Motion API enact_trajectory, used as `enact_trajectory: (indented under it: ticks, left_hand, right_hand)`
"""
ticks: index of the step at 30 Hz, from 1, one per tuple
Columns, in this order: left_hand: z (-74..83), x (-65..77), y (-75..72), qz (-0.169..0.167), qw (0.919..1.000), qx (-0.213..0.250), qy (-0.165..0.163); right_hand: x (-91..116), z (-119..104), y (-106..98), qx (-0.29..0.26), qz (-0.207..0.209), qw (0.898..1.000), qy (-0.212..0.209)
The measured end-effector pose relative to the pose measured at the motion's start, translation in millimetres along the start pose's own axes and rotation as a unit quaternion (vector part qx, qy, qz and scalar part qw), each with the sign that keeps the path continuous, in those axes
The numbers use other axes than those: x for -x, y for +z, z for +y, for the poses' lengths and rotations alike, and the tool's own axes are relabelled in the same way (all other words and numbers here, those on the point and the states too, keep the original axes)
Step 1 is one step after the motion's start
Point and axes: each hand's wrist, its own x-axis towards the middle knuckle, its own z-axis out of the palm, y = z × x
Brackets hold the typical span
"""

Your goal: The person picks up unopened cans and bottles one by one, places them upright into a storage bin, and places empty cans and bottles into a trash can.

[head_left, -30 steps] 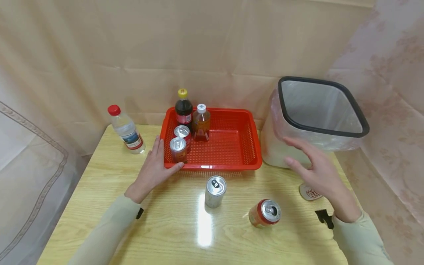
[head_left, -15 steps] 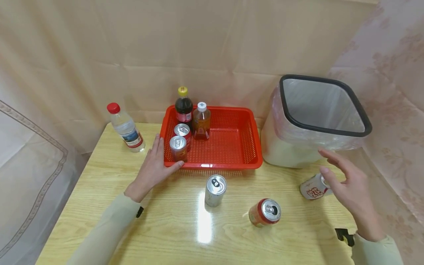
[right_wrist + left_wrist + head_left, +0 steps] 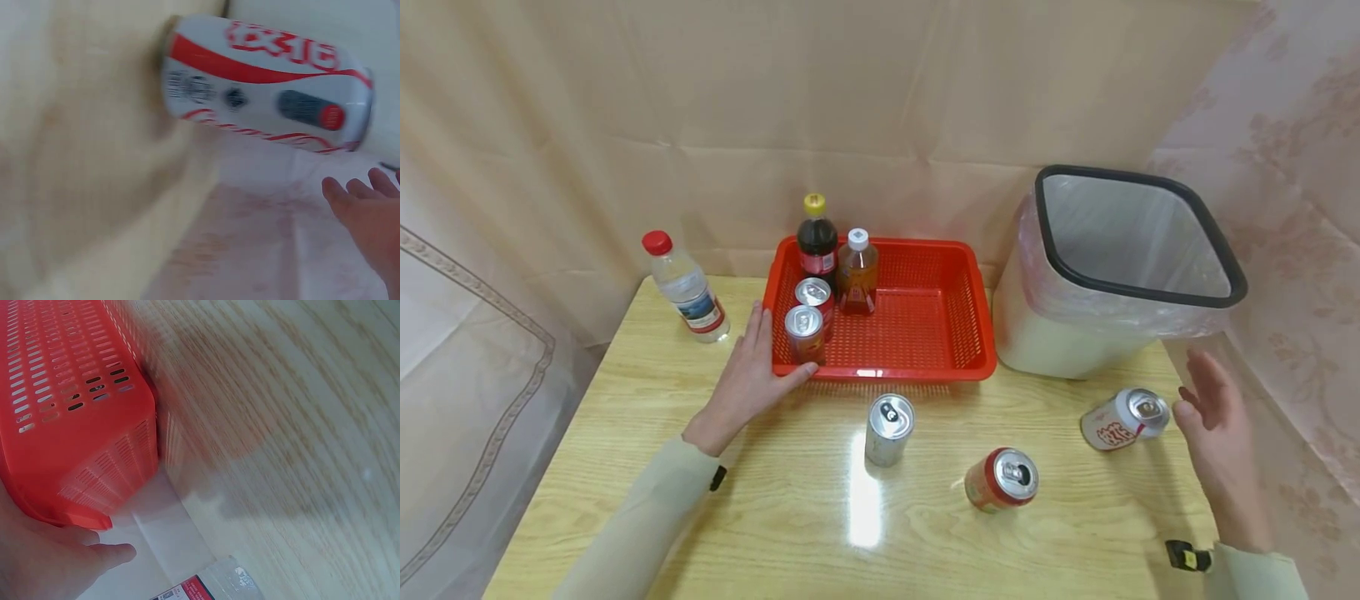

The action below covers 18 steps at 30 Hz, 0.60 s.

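Observation:
My left hand (image 3: 747,375) rests at the front left corner of the red basket (image 3: 917,374), fingers straight along its left side and thumb on the front rim. In the basket are a dark cola bottle with a yellow cap (image 3: 817,242), an amber drink bottle with a white cap (image 3: 857,275) and two cans, a front can (image 3: 806,337) and a red can (image 3: 815,296) behind it. My right hand (image 3: 1217,425) hovers just right of a white can with red lettering (image 3: 1112,427), fingers loosely bent and holding nothing. In the right wrist view the fingertips (image 3: 337,190) are apart from the can.
A lined bin (image 3: 1052,333) with a black rim stands at the back right. On the table (image 3: 760,517) are a silver can (image 3: 886,442), a red-orange can (image 3: 988,482) with its top opened, and a water bottle (image 3: 688,287) with a red cap at the left. Curtains hang behind.
My right hand has moved right and toward me, from in front of the bin to beside the white can, which is now uncovered. My left hand stays on the basket.

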Motion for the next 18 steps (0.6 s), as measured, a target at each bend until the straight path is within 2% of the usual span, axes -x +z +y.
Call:
enact_trajectory:
  ticks: [2,6,12,18]
  left_hand:
    - [-0.5,0.0,0.1,0.0,1.0,0.001,0.0]
    - [-1.0,-0.3,-0.4,-0.002,1.0,0.003,0.002]
    - [-0.9,0.0,0.3,-0.001,1.0,0.005,0.007]
    - [-1.7,0.3,0.5,0.0,1.0,0.004,0.007]
  right_hand:
    - [3,9,-2,-0.071,-0.01,0.997,-0.002]
    - [8,27,-6,-0.114,-0.042,0.992,-0.011]
    - [15,49,-9,-0.121,-0.091,0.988,-0.019]
    - [19,65,-9,-0.105,-0.113,0.988,-0.01]
